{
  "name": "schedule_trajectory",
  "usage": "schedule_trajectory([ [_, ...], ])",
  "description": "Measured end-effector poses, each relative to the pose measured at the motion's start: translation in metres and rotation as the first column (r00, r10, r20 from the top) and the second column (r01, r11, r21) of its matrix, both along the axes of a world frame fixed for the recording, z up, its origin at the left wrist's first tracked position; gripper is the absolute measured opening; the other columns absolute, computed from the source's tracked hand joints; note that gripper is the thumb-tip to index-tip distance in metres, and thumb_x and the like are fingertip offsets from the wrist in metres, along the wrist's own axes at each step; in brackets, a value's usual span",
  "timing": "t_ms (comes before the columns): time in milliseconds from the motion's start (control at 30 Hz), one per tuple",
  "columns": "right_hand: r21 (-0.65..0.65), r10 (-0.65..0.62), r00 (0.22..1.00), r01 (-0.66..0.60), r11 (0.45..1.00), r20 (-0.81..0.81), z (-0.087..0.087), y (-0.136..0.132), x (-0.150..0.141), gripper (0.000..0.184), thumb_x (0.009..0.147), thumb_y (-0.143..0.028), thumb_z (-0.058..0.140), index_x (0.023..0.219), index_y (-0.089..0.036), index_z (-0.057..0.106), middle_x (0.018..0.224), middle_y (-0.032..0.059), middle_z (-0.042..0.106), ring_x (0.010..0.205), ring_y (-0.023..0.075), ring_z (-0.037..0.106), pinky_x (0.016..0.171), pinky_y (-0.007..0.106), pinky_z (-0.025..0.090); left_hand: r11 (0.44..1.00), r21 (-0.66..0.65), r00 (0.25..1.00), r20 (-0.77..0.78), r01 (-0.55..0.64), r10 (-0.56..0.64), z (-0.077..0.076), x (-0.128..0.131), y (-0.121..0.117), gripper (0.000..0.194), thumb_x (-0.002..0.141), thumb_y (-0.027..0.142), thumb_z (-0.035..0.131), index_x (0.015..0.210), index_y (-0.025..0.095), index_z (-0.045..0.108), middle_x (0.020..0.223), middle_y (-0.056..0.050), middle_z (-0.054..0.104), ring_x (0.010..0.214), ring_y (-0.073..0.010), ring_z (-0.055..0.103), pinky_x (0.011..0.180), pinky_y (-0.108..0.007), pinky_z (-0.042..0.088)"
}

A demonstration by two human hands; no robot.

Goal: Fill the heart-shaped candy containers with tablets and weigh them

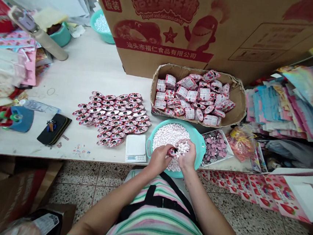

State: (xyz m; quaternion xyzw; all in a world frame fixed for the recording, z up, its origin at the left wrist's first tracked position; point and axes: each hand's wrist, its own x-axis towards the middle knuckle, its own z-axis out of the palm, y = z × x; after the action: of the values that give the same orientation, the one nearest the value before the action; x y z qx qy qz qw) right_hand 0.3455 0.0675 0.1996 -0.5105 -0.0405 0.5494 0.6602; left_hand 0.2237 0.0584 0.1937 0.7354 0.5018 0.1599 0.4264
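Fingertips of left hand [158, 158] pressed together on small printed container [172, 152], dark opening toward one o'clock. Right hand [187, 156] curled, palm up, around a heap of white pellets [182, 147], just beside that opening. Both hands over turquoise bowl [201, 151], with more pellets lying inside. How full the container: not possible to tell.

From the bowl, digital scale [136, 148] at nine o'clock; similar containers [114, 117] in close rows at ten o'clock; cardboard tray [240, 103] with loose printed packs [191, 96] at one o'clock; shallow box with pinkish discs [214, 147] at three o'clock.

Main risk, probably: spilling, because of a heaped palm and a narrow opening. With too quick a tilt, several pellets at once, then jamming at the mouth or rolling over the rim. With too strong a pinch, thin-looking wall possibly bent and opening made smaller. Also, with a careless left elbow, possible knock to scale or nearest rows.
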Motion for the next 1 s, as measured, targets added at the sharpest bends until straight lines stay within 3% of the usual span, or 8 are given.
schedule_trajectory([
  [400, -0.077, -0.048, 0.997, 0.051, 0.996, 0.052, -0.003, 0.004, 0.007, 0.021, 0.071, -0.036, 0.051, 0.059, -0.02, 0.047, 0.056, -0.0043, 0.049, 0.049, 0.0083, 0.047, 0.049, 0.023, 0.04, 0.996, -0.045, 0.997, 0.006, -0.079, 0.079, 0.004, 0.008, -0.005, 0.037, 0.074, 0.019, 0.062, 0.109, 0.026, 0.052, 0.094, 0.0, 0.066, 0.086, -0.018, 0.061, 0.076, -0.028, 0.045],
  [567, -0.143, -0.067, 0.998, 0.067, 0.987, 0.009, -0.003, 0.005, 0.012, 0.023, 0.07, -0.04, 0.053, 0.06, -0.019, 0.048, 0.053, -0.0049, 0.049, 0.043, 0.007, 0.042, 0.04, 0.021, 0.033, 0.999, 0.04, 0.999, -0.031, -0.019, 0.02, 0.006, 0.012, -0.005, 0.036, 0.074, 0.017, 0.061, 0.109, 0.025, 0.055, 0.099, -0.003, 0.065, 0.093, -0.0198, 0.06, 0.084, -0.031, 0.043],
  [733, -0.123, -0.06, 0.998, 0.061, 0.991, 0.01, 0.0, 0.008, 0.021, 0.022, 0.07, -0.038, 0.055, 0.06, -0.019, 0.048, 0.053, -0.0048, 0.049, 0.044, 0.0067, 0.044, 0.041, 0.02, 0.035, 0.993, -0.07, 0.994, 0.033, -0.099, 0.101, 0.008, 0.018, -0.003, 0.036, 0.074, 0.02, 0.062, 0.108, 0.026, 0.054, 0.092, 0.001, 0.066, 0.086, -0.0171, 0.061, 0.077, -0.027, 0.046],
  [1000, -0.024, -0.053, 0.991, 0.057, 0.998, 0.122, 0.014, 0.009, 0.027, 0.021, 0.071, -0.035, 0.053, 0.057, -0.019, 0.049, 0.054, -0.0039, 0.05, 0.047, 0.0085, 0.048, 0.046, 0.022, 0.038, 0.992, -0.084, 0.987, 0.118, -0.096, 0.105, 0.014, 0.029, 0.002, 0.036, 0.073, 0.019, 0.063, 0.107, 0.026, 0.054, 0.094, 0.002, 0.067, 0.086, -0.0167, 0.062, 0.077, -0.027, 0.046],
])
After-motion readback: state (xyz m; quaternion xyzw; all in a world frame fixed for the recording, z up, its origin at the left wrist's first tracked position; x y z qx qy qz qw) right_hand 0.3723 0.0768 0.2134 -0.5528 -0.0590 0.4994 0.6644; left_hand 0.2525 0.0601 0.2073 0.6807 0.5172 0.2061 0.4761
